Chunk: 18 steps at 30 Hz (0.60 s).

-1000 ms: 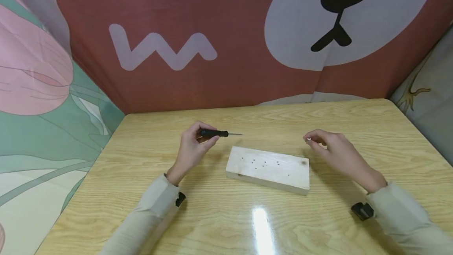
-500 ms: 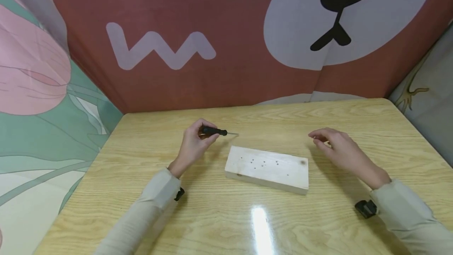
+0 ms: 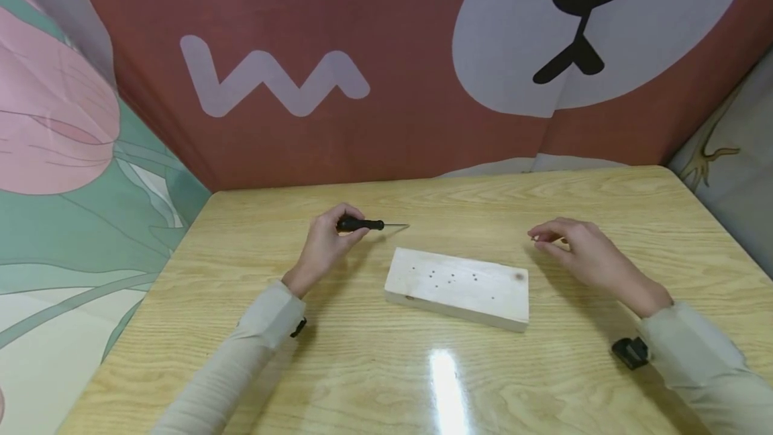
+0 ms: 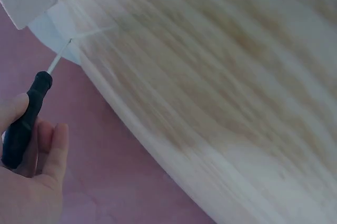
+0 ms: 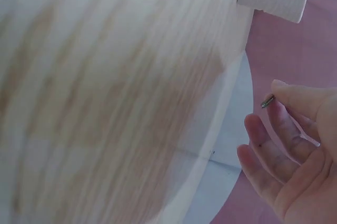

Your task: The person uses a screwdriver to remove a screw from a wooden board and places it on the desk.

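My left hand (image 3: 321, 247) grips a black-handled screwdriver (image 3: 360, 224) above the table, its thin metal shaft pointing right. In the left wrist view the thumb and fingers wrap the screwdriver's handle (image 4: 26, 121). Off to the right, my right hand (image 3: 588, 257) pinches a small metal screw (image 5: 267, 101) between thumb and index finger, the other fingers loosely bent. Between the hands, a pale wooden block (image 3: 457, 288) lies flat on the table, with several small dark holes in its top. Neither hand touches the block.
The wood-grain table (image 3: 338, 368) reaches back to a reddish-brown printed cloth (image 3: 410, 139) behind it. Patterned cloth also hangs at left and right. A black wrist camera (image 3: 631, 352) sits under the right sleeve. Light glares on the tabletop near the front.
The right hand has shifted slightly right, and the screw has turned in its fingers. The left hand keeps its hold on the screwdriver with only small shifts. The block stays put.
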### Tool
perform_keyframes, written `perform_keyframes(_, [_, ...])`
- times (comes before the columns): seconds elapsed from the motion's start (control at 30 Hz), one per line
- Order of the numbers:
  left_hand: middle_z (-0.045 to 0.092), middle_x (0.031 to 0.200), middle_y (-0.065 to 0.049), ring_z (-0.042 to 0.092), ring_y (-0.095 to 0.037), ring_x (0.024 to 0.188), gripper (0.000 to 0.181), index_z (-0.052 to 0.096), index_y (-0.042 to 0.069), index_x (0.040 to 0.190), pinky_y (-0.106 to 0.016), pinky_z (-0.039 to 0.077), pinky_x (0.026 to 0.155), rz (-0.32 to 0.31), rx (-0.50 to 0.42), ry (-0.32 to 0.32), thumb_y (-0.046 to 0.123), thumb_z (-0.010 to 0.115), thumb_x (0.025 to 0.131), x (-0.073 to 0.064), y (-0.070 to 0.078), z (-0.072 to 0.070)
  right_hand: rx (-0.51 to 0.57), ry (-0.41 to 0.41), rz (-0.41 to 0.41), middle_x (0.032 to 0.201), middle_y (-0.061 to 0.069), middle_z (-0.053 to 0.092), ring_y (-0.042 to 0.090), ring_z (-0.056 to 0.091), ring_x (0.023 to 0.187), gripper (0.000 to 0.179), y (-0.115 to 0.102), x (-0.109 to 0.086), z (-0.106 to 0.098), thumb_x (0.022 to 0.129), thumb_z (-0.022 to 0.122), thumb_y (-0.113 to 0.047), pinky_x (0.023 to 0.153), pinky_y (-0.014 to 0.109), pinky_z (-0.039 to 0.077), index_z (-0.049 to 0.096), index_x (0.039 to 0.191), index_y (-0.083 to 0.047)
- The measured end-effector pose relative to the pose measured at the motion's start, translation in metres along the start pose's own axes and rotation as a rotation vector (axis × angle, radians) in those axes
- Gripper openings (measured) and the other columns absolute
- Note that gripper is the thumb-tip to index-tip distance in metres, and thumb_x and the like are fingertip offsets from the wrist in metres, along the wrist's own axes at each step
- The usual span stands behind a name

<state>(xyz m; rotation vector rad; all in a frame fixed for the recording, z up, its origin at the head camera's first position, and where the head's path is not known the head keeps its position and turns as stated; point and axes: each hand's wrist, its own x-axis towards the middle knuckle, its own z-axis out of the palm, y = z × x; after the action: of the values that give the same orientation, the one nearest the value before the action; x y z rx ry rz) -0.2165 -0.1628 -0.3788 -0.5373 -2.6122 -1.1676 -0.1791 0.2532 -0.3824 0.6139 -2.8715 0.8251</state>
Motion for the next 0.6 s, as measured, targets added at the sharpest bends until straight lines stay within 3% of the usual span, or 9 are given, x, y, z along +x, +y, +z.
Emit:
perform_keyframes(0.33, [0.073,0.110,-0.016,0.071,-0.026,0.094,0.023,0.072,0.000,0.110,-0.039,0.061,0.078,-0.022,0.092,-0.050,0.006,0.075,0.088,0.004,-0.009,-0.001,-0.018,-0.035,0.002,0.104,0.015,0.073,0.030,0.069,0.093,0.021,0.008,0.006,0.000,0.093,0.069,-0.008,0.081,0.052,0.057,0.071,0.112,0.001])
perform_keyframes(0.6, [0.075,0.105,-0.013,0.068,-0.018,0.085,0.027,0.072,0.004,0.115,-0.030,0.057,0.069,-0.118,0.186,-0.199,0.010,0.075,0.089,0.005,-0.017,-0.003,-0.018,-0.144,-0.017,0.099,0.007,0.073,0.021,0.068,0.089,0.019,0.015,0.009,0.002,0.091,0.069,-0.004,0.074,0.036,0.059,0.072,0.109,-0.002])
